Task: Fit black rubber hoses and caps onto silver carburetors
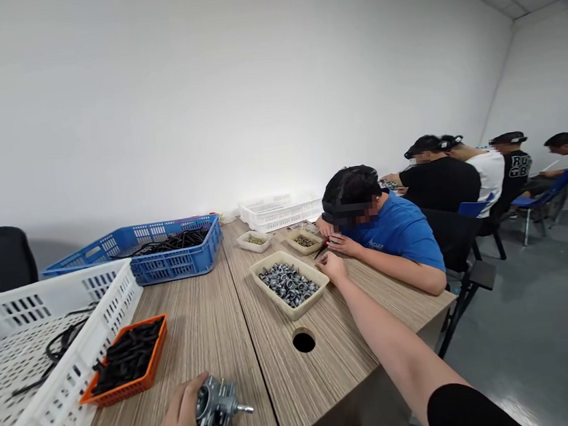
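Note:
My left hand grips a grey metal carburetor low over the front of the table, its short spout pointing right. My right arm stretches far forward, and my right hand is by the right edge of a cream tray filled with small grey metal parts. The fingers of that hand are drawn together; whatever may be between them is too small to make out. Just beyond it are the hands of a co-worker, bent over a small reddish thing.
Left are an orange basket of black rubber pieces, a white crate and a blue crate with black tubes. Two small trays hold brass-coloured parts. A white basket stands by the wall. The table has a round hole.

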The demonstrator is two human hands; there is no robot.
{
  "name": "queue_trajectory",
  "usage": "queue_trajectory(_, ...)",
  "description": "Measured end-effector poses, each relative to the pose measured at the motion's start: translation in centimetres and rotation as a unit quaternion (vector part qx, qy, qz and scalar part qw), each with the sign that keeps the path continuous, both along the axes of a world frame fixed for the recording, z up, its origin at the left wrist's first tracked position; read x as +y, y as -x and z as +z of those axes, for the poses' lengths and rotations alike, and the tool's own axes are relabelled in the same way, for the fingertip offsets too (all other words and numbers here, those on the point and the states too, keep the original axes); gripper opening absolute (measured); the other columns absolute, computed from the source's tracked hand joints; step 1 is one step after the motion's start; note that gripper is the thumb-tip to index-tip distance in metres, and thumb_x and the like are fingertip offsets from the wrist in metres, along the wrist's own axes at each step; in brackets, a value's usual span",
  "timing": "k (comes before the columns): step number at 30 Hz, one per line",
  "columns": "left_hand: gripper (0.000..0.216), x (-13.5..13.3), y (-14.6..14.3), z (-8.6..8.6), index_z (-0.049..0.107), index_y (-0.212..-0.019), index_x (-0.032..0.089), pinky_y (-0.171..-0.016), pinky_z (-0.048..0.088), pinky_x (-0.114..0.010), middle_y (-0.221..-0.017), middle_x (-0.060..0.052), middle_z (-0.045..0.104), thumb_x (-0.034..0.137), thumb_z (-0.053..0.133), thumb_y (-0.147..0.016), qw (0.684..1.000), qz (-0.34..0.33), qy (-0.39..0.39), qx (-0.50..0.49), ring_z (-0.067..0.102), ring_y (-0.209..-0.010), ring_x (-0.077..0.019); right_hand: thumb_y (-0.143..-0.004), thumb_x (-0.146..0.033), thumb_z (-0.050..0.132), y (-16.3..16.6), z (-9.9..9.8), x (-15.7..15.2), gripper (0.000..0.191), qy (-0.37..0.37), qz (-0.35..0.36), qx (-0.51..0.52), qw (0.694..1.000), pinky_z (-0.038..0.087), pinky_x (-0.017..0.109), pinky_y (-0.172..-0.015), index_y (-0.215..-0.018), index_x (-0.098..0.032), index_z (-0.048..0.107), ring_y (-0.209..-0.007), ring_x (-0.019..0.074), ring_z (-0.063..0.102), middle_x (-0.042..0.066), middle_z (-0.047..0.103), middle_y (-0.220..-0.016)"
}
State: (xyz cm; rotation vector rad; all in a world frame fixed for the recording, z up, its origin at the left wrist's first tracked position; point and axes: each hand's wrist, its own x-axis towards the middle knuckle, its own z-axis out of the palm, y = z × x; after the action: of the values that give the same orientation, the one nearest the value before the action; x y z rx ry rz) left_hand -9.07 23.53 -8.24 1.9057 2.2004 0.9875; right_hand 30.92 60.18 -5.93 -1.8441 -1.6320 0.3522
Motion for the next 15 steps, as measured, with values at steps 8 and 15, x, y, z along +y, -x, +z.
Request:
queue_trajectory(8, 0.049, 0.0, 0.0, 0.1, 0.053, -0.137, 0.028, -0.090, 0.056, -0.036, -0.141, -0.008, 0.066, 0.023, 0.051, -0.088, 0.999, 0.014, 0.030, 0.029, 0.071, -0.118, -0.0274, -0.081, -0.035, 0.088, -0.6, -0.7, 1.2, 0.028, -0.010, -0.024, 0.022, 0.999, 0.047, 0.027, -0.078, -0.081, -0.016, 0.068, -0.080, 0.0156, 0.064, 0.001, 0.072, -0.082)
queue_trajectory(15, 0.048, 0.0, 0.1, 0.7, 0.052, -0.137, 0.031, -0.083, 0.054, -0.031, -0.141, -0.005, 0.065, 0.022, 0.054, -0.090, 0.998, 0.006, 0.040, 0.038, 0.071, -0.116, -0.0251, -0.084, -0.024, 0.083, -0.4, -0.6, -1.8, 0.019, -0.051, -0.033, 0.085, 0.995, 0.049, 0.027, -0.077, -0.079, -0.015, 0.066, -0.072, 0.0135, 0.062, -0.003, 0.066, -0.075)
